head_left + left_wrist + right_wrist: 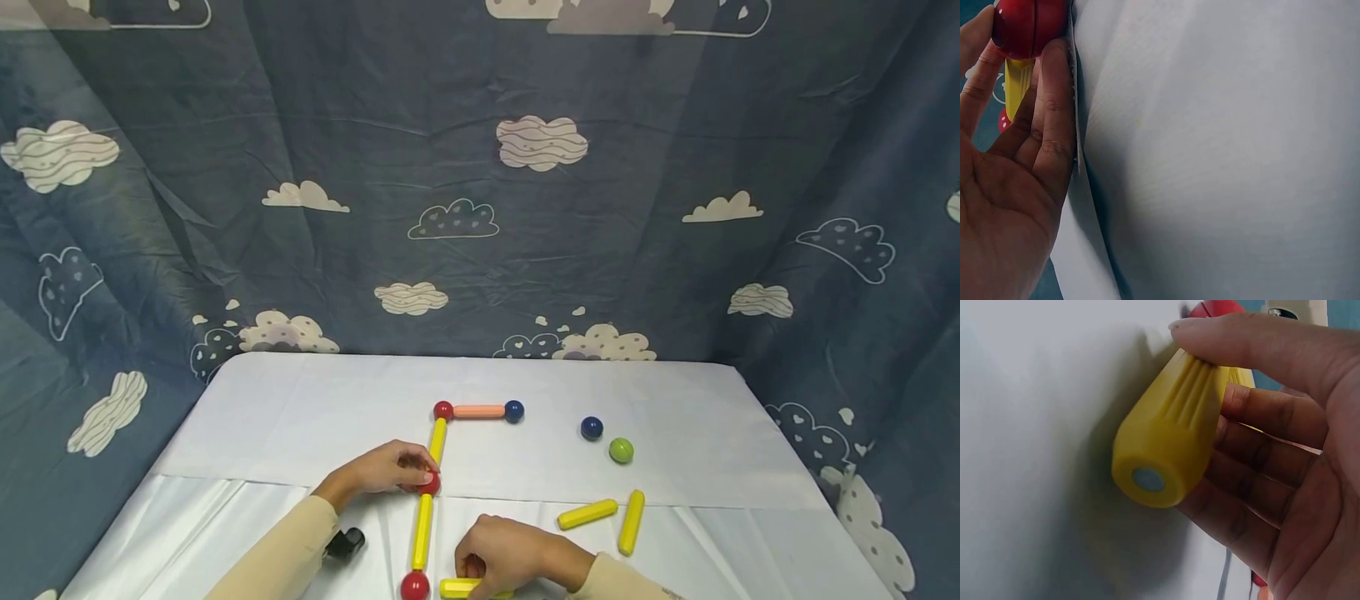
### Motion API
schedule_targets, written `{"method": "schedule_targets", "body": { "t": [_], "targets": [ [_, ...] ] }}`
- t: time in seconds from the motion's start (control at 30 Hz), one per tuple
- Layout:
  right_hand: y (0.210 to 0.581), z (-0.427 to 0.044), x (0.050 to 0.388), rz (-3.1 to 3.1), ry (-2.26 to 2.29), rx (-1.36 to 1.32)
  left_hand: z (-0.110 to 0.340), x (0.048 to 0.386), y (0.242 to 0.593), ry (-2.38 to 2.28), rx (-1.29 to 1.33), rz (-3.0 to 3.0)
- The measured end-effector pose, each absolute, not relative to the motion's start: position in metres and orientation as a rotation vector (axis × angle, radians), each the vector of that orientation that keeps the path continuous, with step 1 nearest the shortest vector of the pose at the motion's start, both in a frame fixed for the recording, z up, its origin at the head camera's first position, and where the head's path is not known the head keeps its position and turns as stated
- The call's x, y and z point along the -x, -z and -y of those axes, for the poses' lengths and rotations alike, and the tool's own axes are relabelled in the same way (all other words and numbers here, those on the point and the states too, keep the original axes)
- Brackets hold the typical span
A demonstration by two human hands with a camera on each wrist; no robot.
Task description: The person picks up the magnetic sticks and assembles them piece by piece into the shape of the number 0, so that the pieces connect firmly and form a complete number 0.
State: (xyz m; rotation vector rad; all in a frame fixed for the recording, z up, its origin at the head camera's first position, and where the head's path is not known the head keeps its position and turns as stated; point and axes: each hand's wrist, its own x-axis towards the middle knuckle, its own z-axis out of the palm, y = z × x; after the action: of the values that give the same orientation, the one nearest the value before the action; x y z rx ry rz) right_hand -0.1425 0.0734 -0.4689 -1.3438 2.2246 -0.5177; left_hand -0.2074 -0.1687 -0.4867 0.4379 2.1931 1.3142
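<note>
On the white-covered table, my left hand (386,468) pinches a red ball (429,483) between thumb and fingers. That ball sits between two yellow rods, the upper one (438,442) and the lower one (422,533). Another red ball (415,586) ends the line at the near edge. Just right of it, my right hand (510,552) grips a third yellow rod (453,588), lying sideways. The right wrist view shows a grey disc in this rod's end (1149,479). Whether the rod touches the near ball is unclear.
A red ball (443,410), orange rod (480,412) and blue ball (513,411) join at the line's far end. To the right lie a blue ball (592,428), a green ball (621,450) and two yellow rods (587,514). A black object (345,544) is by the left sleeve.
</note>
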Motion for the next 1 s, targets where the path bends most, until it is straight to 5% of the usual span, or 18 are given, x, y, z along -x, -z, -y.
{"method": "schedule_targets", "body": {
  "t": [1.0],
  "targets": [
    [0.4725, -0.0682, 0.1429, -2.209, 0.529, 1.374, 0.1684, 0.2072, 0.4874, -1.349, -0.411, -2.167]
  ]
}}
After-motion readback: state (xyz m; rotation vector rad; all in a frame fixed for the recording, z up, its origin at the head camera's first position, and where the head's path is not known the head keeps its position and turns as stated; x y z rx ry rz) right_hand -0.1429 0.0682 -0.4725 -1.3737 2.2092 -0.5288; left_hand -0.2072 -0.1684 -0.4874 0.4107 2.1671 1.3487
